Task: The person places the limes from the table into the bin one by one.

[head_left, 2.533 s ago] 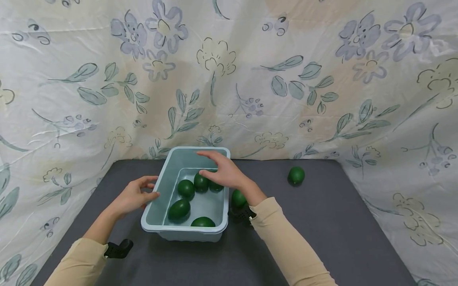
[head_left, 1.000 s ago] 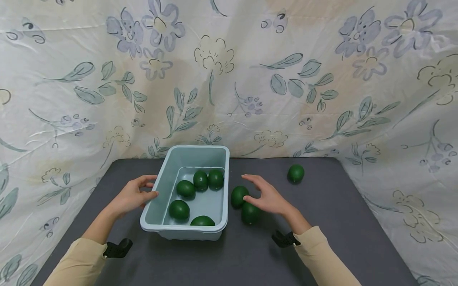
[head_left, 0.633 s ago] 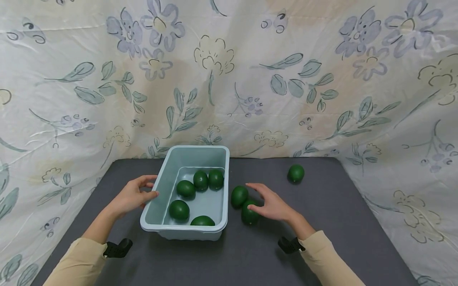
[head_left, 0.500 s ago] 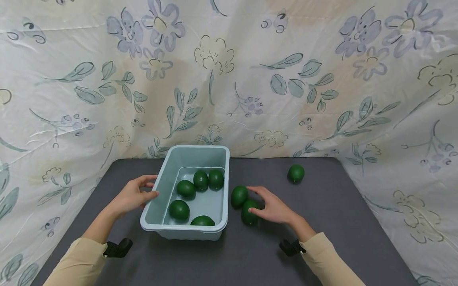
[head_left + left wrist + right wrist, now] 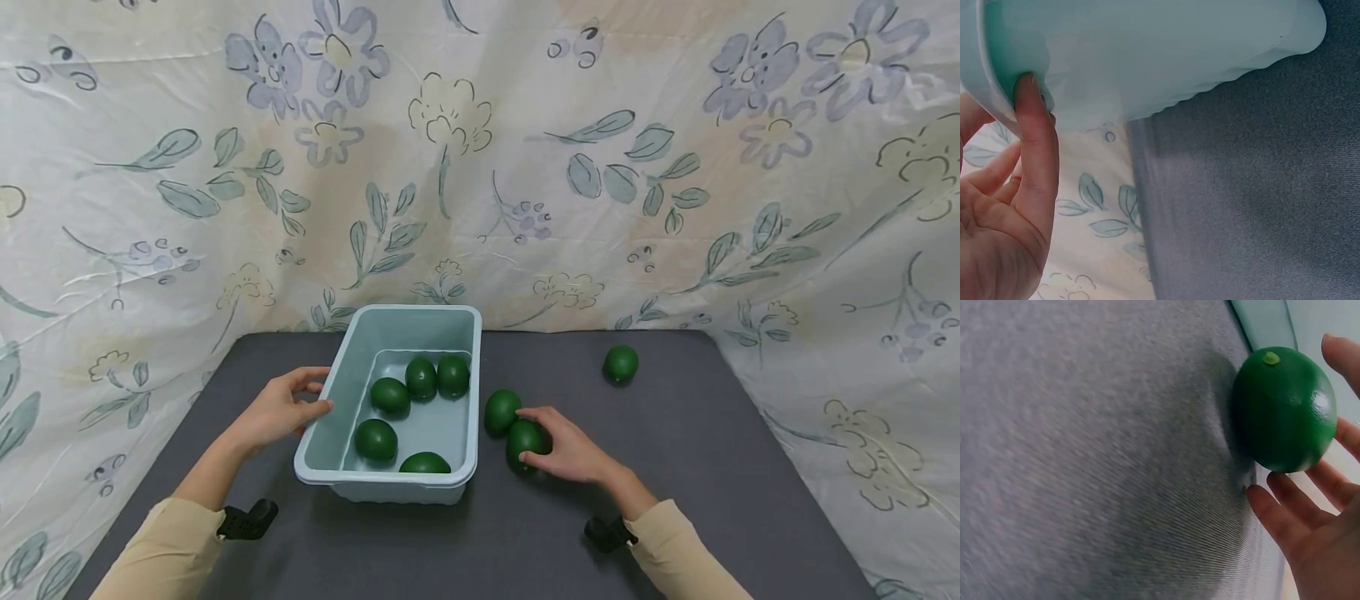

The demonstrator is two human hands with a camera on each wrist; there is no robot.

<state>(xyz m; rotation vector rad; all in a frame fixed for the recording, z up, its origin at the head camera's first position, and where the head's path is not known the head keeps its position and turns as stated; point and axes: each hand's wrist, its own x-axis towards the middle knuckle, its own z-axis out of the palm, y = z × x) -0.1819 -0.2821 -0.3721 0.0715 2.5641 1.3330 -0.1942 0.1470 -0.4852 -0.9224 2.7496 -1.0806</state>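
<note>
A pale blue plastic tub (image 5: 440, 437) holds several green avocados (image 5: 376, 440). My left hand (image 5: 277, 408) grips the tub's left rim, and in the left wrist view a fingertip presses the wall (image 5: 1147, 56) just under it. Right of the tub, two avocados lie touching or nearly so on the dark cloth. My right hand (image 5: 567, 447) reaches around the nearer avocado (image 5: 527, 443). In the right wrist view the fingers (image 5: 1279, 519) spread behind and below this avocado (image 5: 1282, 409), while the thumb stands slightly apart from it. Farther left is the second avocado (image 5: 502, 412).
A lone avocado (image 5: 621, 365) lies at the back right of the dark grey table (image 5: 705, 467). Behind and at the sides hangs a flowered curtain (image 5: 487, 167). Black camera mounts (image 5: 247, 520) sit on both wrists.
My right hand has come out from over the tub to the right, then lowered around the nearer avocado, its fingers drawing closer. My left hand stays on the rim; the avocados lie as before.
</note>
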